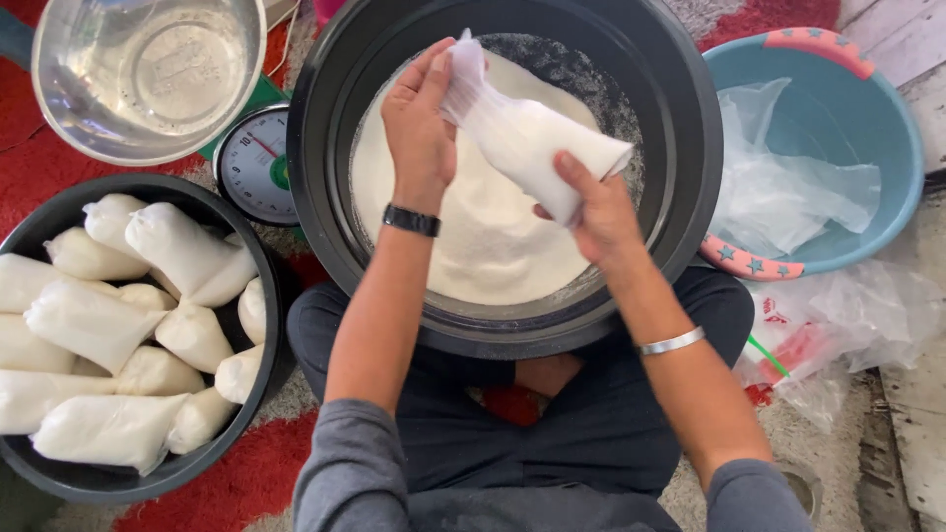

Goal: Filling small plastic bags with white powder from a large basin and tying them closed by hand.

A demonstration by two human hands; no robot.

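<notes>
Gripping filled bag (527, 138) w/ left hand (419, 123) & right hand (596, 212).

I have one view only, from the camera on the person's head. It looks almost straight down over their crossed legs and forearms, close in. The big black basin (680, 128) sits centre frame at the top, a second black tub (148, 483) is cut by the left edge, and a blue bowl (887, 128) by the right. The floor fills the edges.

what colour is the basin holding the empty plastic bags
Light blue basin, with pink star-patterned handles; the head view shows it at right.
</notes>
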